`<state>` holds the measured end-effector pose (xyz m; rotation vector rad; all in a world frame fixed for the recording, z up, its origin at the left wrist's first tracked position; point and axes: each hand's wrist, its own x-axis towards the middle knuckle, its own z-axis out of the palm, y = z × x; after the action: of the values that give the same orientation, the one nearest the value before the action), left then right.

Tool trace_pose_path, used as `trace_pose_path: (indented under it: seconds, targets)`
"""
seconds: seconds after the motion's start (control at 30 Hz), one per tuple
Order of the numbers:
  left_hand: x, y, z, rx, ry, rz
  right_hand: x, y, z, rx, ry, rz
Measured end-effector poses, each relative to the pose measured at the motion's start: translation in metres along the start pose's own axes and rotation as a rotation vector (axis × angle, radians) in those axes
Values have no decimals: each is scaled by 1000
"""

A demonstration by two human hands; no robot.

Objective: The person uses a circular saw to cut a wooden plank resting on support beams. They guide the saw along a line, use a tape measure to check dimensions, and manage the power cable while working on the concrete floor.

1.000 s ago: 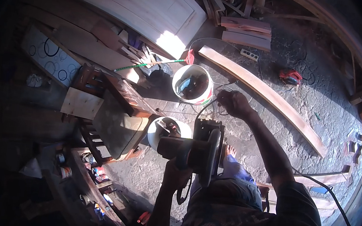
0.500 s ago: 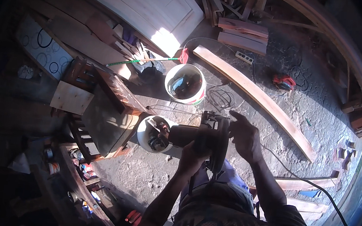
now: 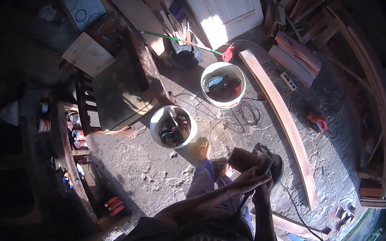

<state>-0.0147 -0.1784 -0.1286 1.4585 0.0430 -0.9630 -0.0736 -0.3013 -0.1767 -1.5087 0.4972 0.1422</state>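
I hold a dark corded power tool in front of my legs at lower middle. My left hand reaches across from the lower left and is closed round its handle. My right hand is closed on the tool close beside my left; its fingers are partly hidden and in shadow. A dark cable hangs below the hands. Beyond and to the left of the tool stands a white bucket of tools, with a second white bucket farther back. My bare foot is on the cracked concrete floor.
A long curved plank lies on the floor, near a power strip and red power tool. A wooden chair and low shelf with cans are left. A pale door panel and offcuts stand behind; cables trail about.
The tool has moved right and turned. My right hand came down from above it onto it, and my left shifted rightward with it. My view has turned, so the surroundings appear rotated.
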Motion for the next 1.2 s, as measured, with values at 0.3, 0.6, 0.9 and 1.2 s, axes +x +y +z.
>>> trace_pose_path:
  seconds: [0.3, 0.6, 0.9, 1.2]
  targets:
    - [-3, -31, -121, 215, -199, 128, 12, 31, 4, 75, -92, 325]
    - [69, -345, -399, -462, 1048, -199, 0, 26, 75, 43, 97, 605]
    - [159, -350, -445, -597, 910, -456, 12, 37, 90, -225, 101, 706]
    - [146, -324, -455, -378, 743, -456, 8, 13, 101, -449, 84, 454]
